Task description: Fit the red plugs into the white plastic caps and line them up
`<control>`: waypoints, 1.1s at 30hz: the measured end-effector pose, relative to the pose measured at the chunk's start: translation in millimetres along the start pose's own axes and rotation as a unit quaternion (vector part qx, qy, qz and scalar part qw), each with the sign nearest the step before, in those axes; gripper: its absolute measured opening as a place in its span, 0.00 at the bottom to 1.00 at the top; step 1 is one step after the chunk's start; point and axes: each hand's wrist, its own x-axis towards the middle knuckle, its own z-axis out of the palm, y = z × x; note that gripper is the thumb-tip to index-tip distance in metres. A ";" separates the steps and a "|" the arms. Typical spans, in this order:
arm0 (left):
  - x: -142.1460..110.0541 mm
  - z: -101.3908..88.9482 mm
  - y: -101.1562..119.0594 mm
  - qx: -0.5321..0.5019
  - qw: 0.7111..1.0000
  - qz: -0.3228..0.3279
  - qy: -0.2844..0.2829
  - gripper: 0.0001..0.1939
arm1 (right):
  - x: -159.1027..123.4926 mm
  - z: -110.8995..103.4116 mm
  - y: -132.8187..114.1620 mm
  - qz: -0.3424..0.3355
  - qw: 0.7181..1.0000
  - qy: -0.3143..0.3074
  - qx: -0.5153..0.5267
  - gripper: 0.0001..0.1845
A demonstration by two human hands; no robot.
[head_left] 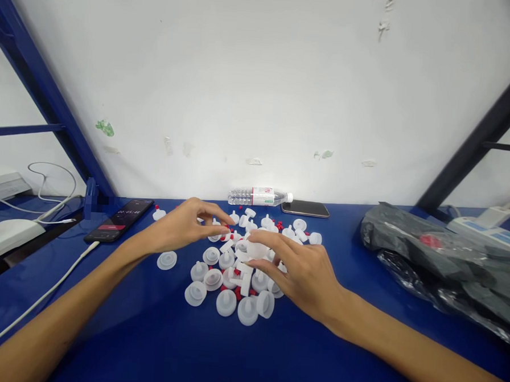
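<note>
A heap of several white round plastic caps (227, 278) with small red pieces (237, 293) among them lies on the blue table (246, 356). My right hand (299, 273) hovers over the heap, thumb and fingers closed on one white cap (257, 250). My left hand (182, 226) reaches in from the left, fingertips pinched together at the heap's far edge on something small I cannot make out.
A black phone (119, 220) with a white cable (39, 302) lies at the left. A water bottle (258, 196) on its side and a second phone (305, 208) rest against the white wall. A dark plastic bag (439, 257) fills the right side.
</note>
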 end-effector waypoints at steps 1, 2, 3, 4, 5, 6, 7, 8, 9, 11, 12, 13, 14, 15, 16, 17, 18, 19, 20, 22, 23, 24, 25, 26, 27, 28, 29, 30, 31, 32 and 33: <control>-1.0 4.2 4.2 -0.020 1.000 0.013 -0.004 0.16 | -0.2 0.6 0.1 0.005 1.000 0.002 -0.005 0.15; -2.0 8.4 7.6 -0.038 0.999 0.023 -0.009 0.15 | -0.5 1.4 0.2 0.009 1.000 0.003 -0.010 0.16; -2.9 12.3 10.1 -0.053 0.998 0.031 -0.013 0.14 | -0.9 2.2 0.5 0.013 1.000 0.003 -0.014 0.17; -3.6 15.8 11.9 -0.066 0.997 0.036 -0.016 0.13 | -1.2 3.0 0.7 0.015 1.000 0.003 -0.017 0.18; -4.2 18.8 13.1 -0.077 0.996 0.040 -0.019 0.12 | -1.4 3.6 1.0 0.018 1.000 0.003 -0.020 0.18; -4.6 21.2 13.8 -0.087 0.995 0.044 -0.025 0.12 | -1.6 4.0 1.2 0.020 1.000 0.005 -0.024 0.19; -4.9 23.0 14.2 -0.096 0.994 0.047 -0.031 0.11 | -1.7 4.3 1.3 0.022 0.999 0.006 -0.028 0.19; -5.0 24.2 14.3 -0.105 0.993 0.050 -0.037 0.11 | -1.7 4.3 1.4 0.024 0.999 0.008 -0.032 0.19; -5.0 25.0 14.3 -0.113 0.991 0.053 -0.041 0.11 | -1.7 4.2 1.4 0.025 0.999 0.009 -0.036 0.20; -4.8 25.3 13.8 -0.126 0.989 0.057 -0.044 0.11 | -1.7 3.7 1.1 0.029 0.999 0.009 -0.039 0.20; -4.7 25.1 13.2 -0.131 0.989 0.058 -0.043 0.11 | -1.7 3.4 0.9 0.031 0.999 0.008 -0.038 0.20; -4.5 24.7 12.6 -0.136 0.988 0.058 -0.042 0.12 | -1.7 3.2 0.7 0.035 0.999 0.007 -0.036 0.20; -4.5 24.4 11.9 -0.140 0.988 0.059 -0.041 0.12 | -1.7 3.0 0.6 0.039 0.999 0.005 -0.035 0.20; -4.4 24.1 11.3 -0.144 0.987 0.059 -0.039 0.12 | -1.7 3.0 0.4 0.043 0.999 0.002 -0.033 0.20; -4.5 23.9 10.9 -0.147 0.987 0.059 -0.038 0.13 | -1.6 3.1 0.4 0.046 0.998 0.000 -0.032 0.20; -4.5 24.0 10.8 -0.149 0.986 0.058 -0.037 0.13 | -1.4 3.2 0.4 0.047 0.998 -0.001 -0.032 0.21; -4.6 24.4 11.2 -0.152 0.986 0.056 -0.038 0.12 | -1.1 3.4 0.5 0.046 0.998 -0.002 -0.032 0.22; -4.7 25.0 12.0 -0.154 0.986 0.053 -0.039 0.12 | -0.8 3.6 0.7 0.045 0.999 -0.004 -0.030 0.23; -4.9 25.8 13.2 -0.158 0.985 0.050 -0.040 0.12 | -0.5 3.8 1.0 0.045 0.999 -0.007 -0.027 0.23; -5.3 27.5 16.3 -0.166 0.984 0.041 -0.040 0.12 | -0.2 4.0 1.9 0.049 0.999 -0.013 -0.015 0.24; -5.5 28.2 18.0 -0.172 0.984 0.036 -0.037 0.13 | -0.2 4.1 2.4 0.052 0.998 -0.015 -0.010 0.24; -5.9 28.7 19.6 -0.177 0.983 0.032 -0.031 0.13 | -0.4 4.2 3.0 0.055 0.998 -0.015 -0.006 0.24; -6.3 29.0 21.0 -0.183 0.982 0.028 -0.024 0.14 | -0.7 4.3 3.7 0.058 0.998 -0.013 -0.005 0.25; -6.7 29.1 22.3 -0.188 0.982 0.027 -0.015 0.14 | -1.1 4.6 4.3 0.060 0.998 -0.012 -0.005 0.25; -7.1 29.2 23.4 -0.191 0.981 0.027 -0.006 0.14 | -1.5 5.0 5.0 0.062 0.998 -0.013 -0.004 0.25; -7.5 29.4 24.1 -0.192 0.981 0.028 0.002 0.14 | -2.0 5.6 5.6 0.065 0.998 -0.015 -0.001 0.26; -7.8 29.9 24.6 -0.191 0.981 0.030 0.009 0.13 | -2.4 6.1 6.3 0.069 0.997 -0.020 0.003 0.26; -8.1 30.7 24.8 -0.188 0.982 0.032 0.013 0.13 | -2.8 6.7 6.8 0.074 0.997 -0.025 0.008 0.26; -8.3 32.0 24.8 -0.183 0.982 0.032 0.015 0.14 | -3.2 7.2 7.3 0.078 0.996 -0.030 0.014 0.27; -8.4 33.6 24.7 -0.177 0.984 0.034 0.017 0.14 | -3.5 7.4 7.6 0.083 0.996 -0.037 0.020 0.27; -8.4 35.4 24.7 -0.170 0.985 0.036 0.019 0.14 | -3.8 7.4 7.7 0.088 0.995 -0.043 0.025 0.28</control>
